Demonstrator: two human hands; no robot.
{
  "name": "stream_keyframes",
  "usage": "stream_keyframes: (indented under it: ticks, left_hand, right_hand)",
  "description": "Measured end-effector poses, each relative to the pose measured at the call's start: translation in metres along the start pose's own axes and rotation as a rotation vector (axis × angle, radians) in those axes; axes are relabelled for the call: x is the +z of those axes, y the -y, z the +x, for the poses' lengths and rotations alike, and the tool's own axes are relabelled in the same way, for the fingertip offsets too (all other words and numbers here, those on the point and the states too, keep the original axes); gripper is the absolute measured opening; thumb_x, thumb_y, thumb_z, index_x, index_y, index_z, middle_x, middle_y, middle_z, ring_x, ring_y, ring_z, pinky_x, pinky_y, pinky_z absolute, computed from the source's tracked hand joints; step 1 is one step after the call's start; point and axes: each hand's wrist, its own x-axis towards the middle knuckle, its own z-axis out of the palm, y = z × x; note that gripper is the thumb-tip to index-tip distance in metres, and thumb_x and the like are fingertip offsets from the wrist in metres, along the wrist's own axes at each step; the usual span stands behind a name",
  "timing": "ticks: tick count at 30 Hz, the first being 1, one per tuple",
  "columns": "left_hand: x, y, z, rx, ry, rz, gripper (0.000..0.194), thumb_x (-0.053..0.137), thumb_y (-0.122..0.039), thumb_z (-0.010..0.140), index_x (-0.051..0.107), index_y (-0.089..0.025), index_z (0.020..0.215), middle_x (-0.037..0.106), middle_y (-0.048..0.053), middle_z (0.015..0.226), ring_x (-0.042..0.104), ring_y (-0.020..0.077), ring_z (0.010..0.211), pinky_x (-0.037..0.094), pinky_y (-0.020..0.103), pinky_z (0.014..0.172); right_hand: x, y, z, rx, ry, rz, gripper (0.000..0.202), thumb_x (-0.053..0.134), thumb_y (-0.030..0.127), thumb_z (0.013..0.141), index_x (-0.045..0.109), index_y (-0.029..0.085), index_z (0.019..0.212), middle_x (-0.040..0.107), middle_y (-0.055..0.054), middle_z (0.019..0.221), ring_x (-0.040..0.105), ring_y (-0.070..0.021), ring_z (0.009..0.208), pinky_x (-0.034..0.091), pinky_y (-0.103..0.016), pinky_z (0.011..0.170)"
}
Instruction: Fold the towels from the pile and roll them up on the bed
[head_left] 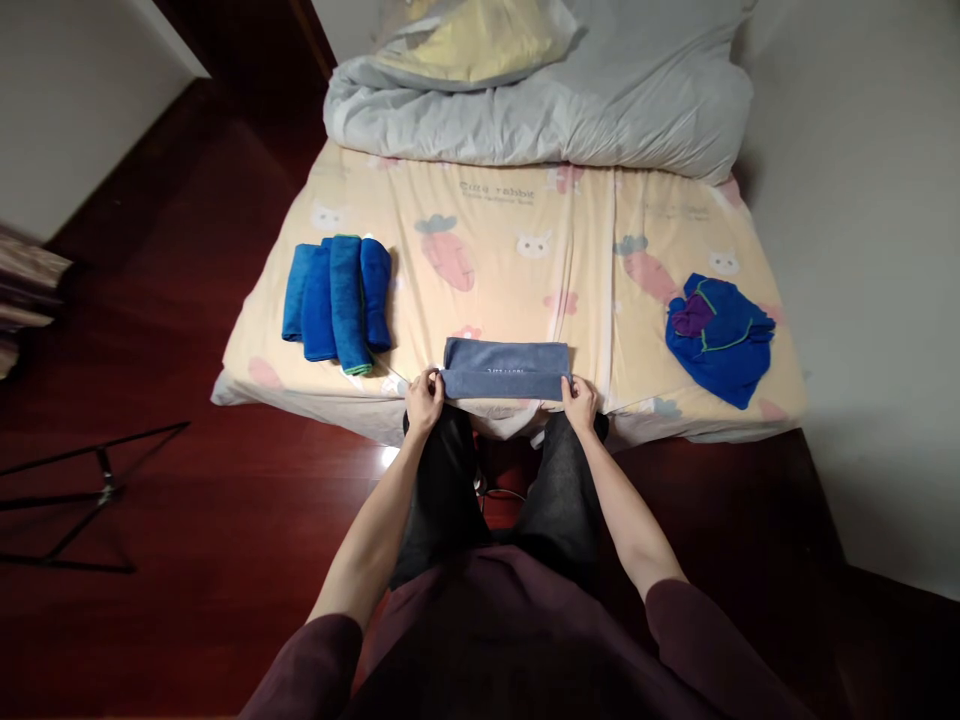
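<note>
A grey-blue towel (506, 370) lies at the bed's front edge, its near long side folded over onto the rest, with small white lettering partly showing along the fold. My left hand (424, 398) pinches its near left corner. At the near right corner, the fingers of my right hand (580, 403) are closed on the same towel. Several rolled blue towels (337, 303) lie side by side to the left. Over on the right is a loose heap of blue cloth (720, 340) with green edging and a purple patch.
The bed (495, 260) has a yellow carrot-print sheet. Across its far end lie a bunched grey quilt (540, 115) and a clear bag with yellow contents (480, 40). A black tripod stand (105, 492) is on the floor at left. A wall (862, 250) rises at right.
</note>
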Motion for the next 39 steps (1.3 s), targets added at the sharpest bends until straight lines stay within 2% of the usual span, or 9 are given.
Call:
stream_keyframes:
  ticks: [4,8,13,15,19,23,30,36,39]
  left_hand:
    - [-0.001,-0.004,0.0,-0.007,-0.105,0.06,0.031,0.051,-0.041,0.103,0.066,-0.022,0.122,0.071,0.009,0.09,0.065,0.0297,0.099,0.051,0.045,0.096]
    - [-0.001,-0.004,-0.003,0.094,-0.138,0.102,0.027,0.05,-0.036,0.103,0.071,-0.022,0.113,0.072,0.013,0.112,0.061,0.0313,0.111,0.049,0.046,0.101]
    - [-0.004,-0.007,-0.006,0.2,-0.013,0.06,0.036,0.044,-0.021,0.102,0.075,-0.025,0.12,0.074,0.009,0.126,0.058,0.0295,0.119,0.045,0.048,0.109]
    - [-0.005,-0.009,-0.005,0.197,0.025,0.056,0.04,0.043,-0.018,0.1,0.074,-0.024,0.126,0.074,0.009,0.128,0.057,0.0303,0.12,0.044,0.05,0.109]
    - [-0.007,-0.011,-0.004,0.174,0.048,0.037,0.043,0.046,-0.021,0.098,0.073,-0.023,0.132,0.074,0.008,0.131,0.057,0.0306,0.123,0.044,0.051,0.112]
    - [-0.008,-0.011,-0.006,0.171,0.074,0.022,0.048,0.052,-0.024,0.091,0.07,-0.023,0.136,0.072,0.007,0.135,0.055,0.0324,0.126,0.042,0.053,0.115]
    - [-0.008,-0.011,-0.015,0.254,0.102,0.056,0.073,0.058,-0.014,0.075,0.06,-0.025,0.147,0.062,0.005,0.151,0.048,0.0359,0.136,0.038,0.055,0.12]
    - [-0.006,-0.004,-0.015,0.206,0.081,0.008,0.067,0.053,-0.01,0.079,0.064,-0.026,0.144,0.065,0.004,0.147,0.05,0.0346,0.132,0.039,0.056,0.119]
    - [-0.005,0.002,-0.012,0.207,0.065,-0.067,0.066,0.048,-0.007,0.08,0.065,-0.023,0.143,0.067,0.006,0.143,0.051,0.0317,0.127,0.042,0.053,0.117]
  right_hand:
    - [0.002,-0.001,-0.001,0.052,-0.015,0.027,0.047,0.052,0.06,0.1,0.073,0.018,0.1,0.062,-0.002,0.065,0.058,-0.0192,0.061,0.051,-0.031,0.068]
    - [0.003,-0.002,-0.003,0.081,-0.016,0.039,0.046,0.055,0.059,0.099,0.07,0.018,0.114,0.068,-0.003,0.075,0.066,-0.0209,0.068,0.055,-0.033,0.074]
    - [0.001,0.001,-0.005,-0.068,-0.064,0.013,0.033,0.05,0.044,0.104,0.072,0.021,0.108,0.071,-0.014,0.111,0.07,-0.0253,0.104,0.058,-0.039,0.095]
    - [0.0,0.002,-0.005,-0.139,-0.045,0.012,0.032,0.048,0.037,0.106,0.075,0.022,0.105,0.071,-0.014,0.115,0.068,-0.0258,0.111,0.056,-0.042,0.101]
    - [-0.001,0.001,-0.001,-0.223,-0.002,0.016,0.034,0.045,0.03,0.106,0.078,0.023,0.108,0.076,-0.012,0.112,0.068,-0.0267,0.111,0.056,-0.047,0.105]
    - [-0.003,0.0,0.001,-0.238,0.015,0.028,0.038,0.042,0.027,0.106,0.079,0.022,0.114,0.077,-0.012,0.114,0.069,-0.0265,0.113,0.056,-0.047,0.105]
    - [-0.017,0.005,-0.01,-0.296,0.104,-0.016,0.042,0.049,0.024,0.099,0.071,0.02,0.135,0.07,-0.012,0.138,0.062,-0.0287,0.128,0.05,-0.05,0.114]
    - [-0.027,0.004,-0.015,-0.316,0.2,-0.064,0.062,0.061,0.021,0.085,0.06,0.019,0.147,0.062,-0.012,0.15,0.057,-0.0316,0.136,0.045,-0.054,0.118]
    - [-0.027,0.003,-0.013,-0.291,0.194,-0.001,0.055,0.056,0.018,0.087,0.064,0.018,0.142,0.065,-0.013,0.147,0.058,-0.0286,0.135,0.045,-0.051,0.119]
